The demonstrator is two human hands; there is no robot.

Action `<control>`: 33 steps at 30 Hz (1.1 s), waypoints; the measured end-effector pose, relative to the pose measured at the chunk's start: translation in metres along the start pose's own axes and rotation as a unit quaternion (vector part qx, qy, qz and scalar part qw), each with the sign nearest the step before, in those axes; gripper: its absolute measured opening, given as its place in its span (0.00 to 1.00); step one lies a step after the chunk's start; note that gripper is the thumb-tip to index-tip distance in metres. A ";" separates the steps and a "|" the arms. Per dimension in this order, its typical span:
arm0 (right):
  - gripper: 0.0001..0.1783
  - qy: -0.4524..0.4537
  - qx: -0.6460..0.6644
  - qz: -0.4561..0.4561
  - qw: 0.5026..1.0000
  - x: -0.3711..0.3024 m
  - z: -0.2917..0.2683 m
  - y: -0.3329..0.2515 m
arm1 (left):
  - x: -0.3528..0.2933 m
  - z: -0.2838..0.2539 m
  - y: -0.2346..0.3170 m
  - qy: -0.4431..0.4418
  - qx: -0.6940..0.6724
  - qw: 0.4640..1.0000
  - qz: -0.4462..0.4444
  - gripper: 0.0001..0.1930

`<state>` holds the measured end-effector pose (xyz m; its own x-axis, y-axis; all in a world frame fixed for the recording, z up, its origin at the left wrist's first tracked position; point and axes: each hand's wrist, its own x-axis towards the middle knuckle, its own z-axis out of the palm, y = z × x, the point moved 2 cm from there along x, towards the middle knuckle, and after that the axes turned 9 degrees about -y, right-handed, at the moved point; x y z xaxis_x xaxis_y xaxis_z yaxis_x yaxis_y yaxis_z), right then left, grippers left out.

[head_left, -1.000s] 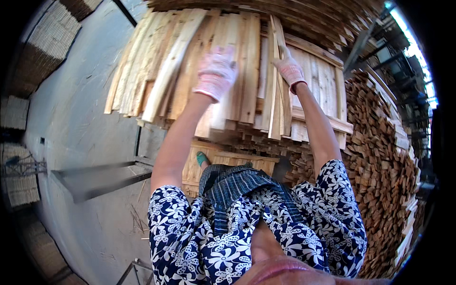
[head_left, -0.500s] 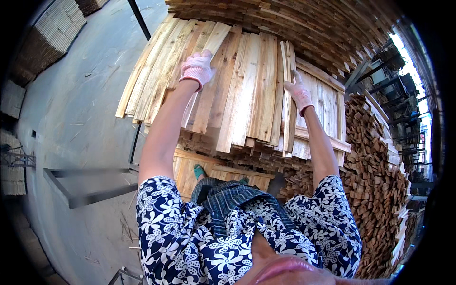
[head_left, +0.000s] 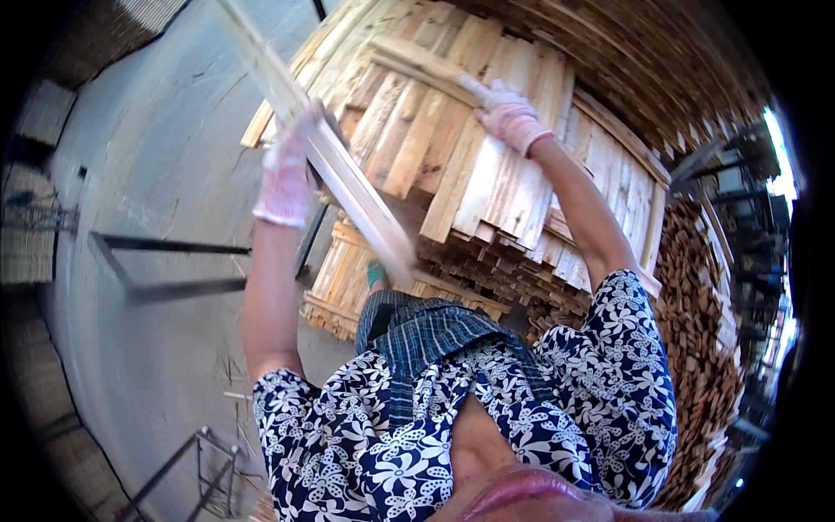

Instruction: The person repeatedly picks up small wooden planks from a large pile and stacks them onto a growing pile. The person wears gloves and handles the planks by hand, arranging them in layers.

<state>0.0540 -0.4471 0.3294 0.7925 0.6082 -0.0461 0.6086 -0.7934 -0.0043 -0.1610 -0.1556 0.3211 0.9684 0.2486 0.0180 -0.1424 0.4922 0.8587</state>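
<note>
My left hand [head_left: 287, 170], in a pink and white work glove, grips a long pale wooden slat [head_left: 348, 187] that runs from the upper left down to the middle of the view, lifted off the pile. My right hand [head_left: 507, 111], gloved the same way, is closed on the end of another short slat [head_left: 417, 63] lying on top of the stack of wooden slats [head_left: 487, 174] in front of me. Both arms are raised. My flowered sleeves and a striped cloth at my waist fill the lower middle.
A lower bundle of slats [head_left: 344, 287] lies under the stack. A tall heap of stacked wood [head_left: 696, 348] rises at the right. Bare concrete floor [head_left: 156, 174] spreads to the left, with a dark metal frame [head_left: 165, 265] on it and another metal rack [head_left: 187, 474] at the bottom left.
My left hand has closed on a long slat and lifted it away from the stack toward the left. My right hand has moved up and left onto another slat on top.
</note>
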 end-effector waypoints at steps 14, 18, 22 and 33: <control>0.40 0.033 -0.001 -0.074 0.997 -0.014 -0.021 0.029 | -0.067 0.003 -0.195 0.054 0.360 0.921 0.137 0.26; 0.40 0.049 -0.010 -0.086 0.995 0.013 -0.077 0.045 | -0.062 0.006 -0.223 0.061 -0.145 0.987 0.033 0.27; 0.40 0.118 -0.039 -0.113 0.986 0.064 -0.136 0.038 | -0.051 -0.030 -0.332 -0.017 -0.424 0.899 0.105 0.38; 0.40 0.054 -0.001 -0.128 0.990 0.129 -0.150 0.023 | -0.184 0.057 -0.191 0.025 -0.225 0.963 -0.148 0.24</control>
<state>0.1761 -0.3831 0.4730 0.6124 0.7881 0.0626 0.7896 -0.6136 -0.0007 -0.3000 -0.3429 0.1829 0.9708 0.0766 -0.2274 0.0529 0.8562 0.5140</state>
